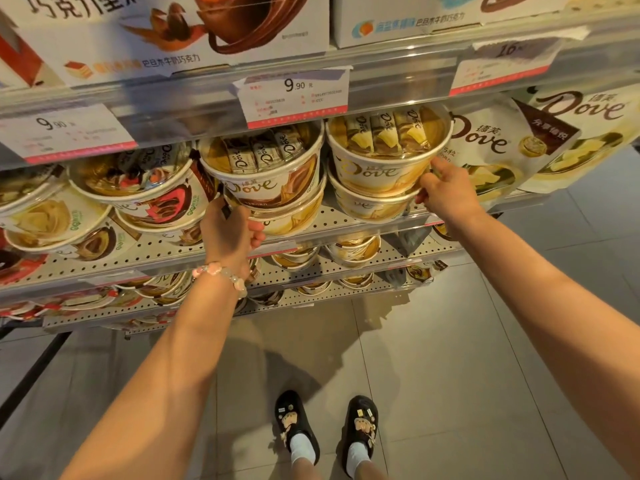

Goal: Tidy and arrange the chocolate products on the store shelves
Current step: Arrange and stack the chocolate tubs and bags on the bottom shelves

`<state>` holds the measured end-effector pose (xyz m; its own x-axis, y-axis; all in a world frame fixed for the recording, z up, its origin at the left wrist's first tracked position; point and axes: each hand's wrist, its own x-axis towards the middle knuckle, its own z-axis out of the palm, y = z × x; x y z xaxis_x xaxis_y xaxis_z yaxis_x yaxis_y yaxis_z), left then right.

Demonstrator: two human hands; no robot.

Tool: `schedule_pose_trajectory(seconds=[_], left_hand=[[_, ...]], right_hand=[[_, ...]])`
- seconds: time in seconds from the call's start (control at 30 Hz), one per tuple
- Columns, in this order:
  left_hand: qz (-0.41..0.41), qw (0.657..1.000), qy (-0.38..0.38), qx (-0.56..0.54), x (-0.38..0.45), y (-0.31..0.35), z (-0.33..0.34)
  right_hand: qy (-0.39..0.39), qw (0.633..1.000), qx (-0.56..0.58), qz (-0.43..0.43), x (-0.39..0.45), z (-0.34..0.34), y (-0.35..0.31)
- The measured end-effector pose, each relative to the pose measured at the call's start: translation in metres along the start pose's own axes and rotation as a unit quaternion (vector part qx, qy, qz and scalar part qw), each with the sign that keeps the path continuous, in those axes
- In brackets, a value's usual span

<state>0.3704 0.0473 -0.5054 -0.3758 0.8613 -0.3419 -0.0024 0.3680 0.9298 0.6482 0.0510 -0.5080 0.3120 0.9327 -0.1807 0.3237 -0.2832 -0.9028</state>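
- Left hand curled round the lower of two stacked tubs, fingers wrapped at its left edge, thumb under its base
- Right hand pinching the right edge of the next stack, thumb on the upper tub, fingers tucked behind at the seam with the tub below
- Both stacks on the perforated shelf, tilted forward, touching one another between the two hands
- Likely slip: upper tub above the left fingers resting loose, apt to slide forward off the lower one if that is tugged
- Likely knock: pouch just right of the right fingers, apt to tip if the stack is shoved sideways
- Possible crowding: tubs left of the left fingers lying askew, liable to shift if bumped
- Readable: "Dove" on tubs, wrappers and pouches
- Price tags above the fingers: "9.90" and again "9.90"; a third at right partly hidden, seemingly "16"
- Chinese print on boxes above, too warped to vouch for
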Motion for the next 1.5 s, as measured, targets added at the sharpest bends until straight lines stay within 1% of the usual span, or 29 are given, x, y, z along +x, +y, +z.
schedule_pose_trajectory(seconds=[0.13,0.2,0.3,0.37,0.43,0.47,0.53,0.6,0.7,0.9,1.0,1.1,1.2,1.27,1.3,1.37,1.4,1.43,1.47,1.5], left_hand=[[-0.006,0.999,0.006,0.040,0.004,-0.003,-0.002],[-0.010,0.999,0.012,0.032,0.006,-0.005,-0.002],[-0.015,0.999,0.032,-0.023,0.002,-0.012,0.003],[-0.044,0.995,0.011,-0.087,-0.011,-0.015,0.009],[-0.068,0.986,-0.026,-0.150,-0.025,-0.018,0.016],[-0.072,0.982,-0.031,-0.171,-0.025,-0.021,0.019],[-0.083,0.976,-0.023,-0.202,-0.014,-0.027,0.021],[-0.098,0.972,-0.020,-0.213,-0.004,-0.028,0.019],[-0.090,0.978,-0.028,-0.188,0.001,-0.025,0.014],[-0.011,0.993,-0.048,-0.110,-0.004,-0.005,0.004],[-0.008,0.995,-0.063,-0.071,0.002,-0.005,0.001],[-0.021,0.997,-0.057,-0.043,0.009,-0.008,-0.001],[-0.018,0.999,-0.010,-0.034,0.003,-0.008,0.004],[0.019,0.999,0.038,-0.005,-0.007,-0.007,0.007],[0.052,0.997,0.062,0.010,-0.014,-0.005,0.008],[0.164,0.980,0.094,0.063,-0.025,-0.006,0.008],[0.216,0.965,0.099,0.112,-0.028,-0.007,0.011],[0.246,0.949,0.094,0.172,-0.031,-0.008,0.015],[0.251,0.938,0.086,0.221,-0.034,-0.006,0.019],[0.250,0.933,0.083,0.245,-0.034,-0.004,0.024]], right_hand=[[-0.004,1.000,-0.014,-0.002,0.002,-0.006,-0.005],[-0.008,1.000,-0.021,-0.005,0.003,-0.007,-0.006],[-0.011,1.000,-0.025,0.001,0.001,-0.006,-0.003],[0.009,1.000,-0.008,0.020,-0.002,-0.004,0.001],[0.021,0.998,0.029,0.044,-0.008,0.001,0.003],[0.015,0.997,0.055,0.052,-0.011,0.003,0.003],[0.003,0.993,0.104,0.058,-0.018,0.008,0.001],[0.000,0.993,0.112,0.046,-0.020,0.009,0.001],[0.000,0.995,0.092,0.035,-0.016,0.006,0.002],[-0.016,0.999,0.027,0.026,-0.002,0.003,-0.002],[-0.014,0.999,0.017,0.026,0.003,0.002,-0.003],[-0.015,1.000,0.016,0.015,0.004,0.002,-0.004],[-0.009,1.000,-0.009,-0.014,0.000,0.003,0.001],[0.029,0.997,-0.045,-0.048,-0.007,0.005,0.007],[0.059,0.994,-0.065,-0.060,-0.012,0.006,0.008],[0.110,0.985,-0.095,-0.095,-0.024,0.008,0.010],[0.116,0.978,-0.106,-0.134,-0.030,0.009,0.007],[0.110,0.972,-0.109,-0.176,-0.035,0.011,0.004],[0.101,0.966,-0.104,-0.212,-0.036,0.014,0.002],[0.095,0.963,-0.096,-0.232,-0.033,0.017,0.002]])
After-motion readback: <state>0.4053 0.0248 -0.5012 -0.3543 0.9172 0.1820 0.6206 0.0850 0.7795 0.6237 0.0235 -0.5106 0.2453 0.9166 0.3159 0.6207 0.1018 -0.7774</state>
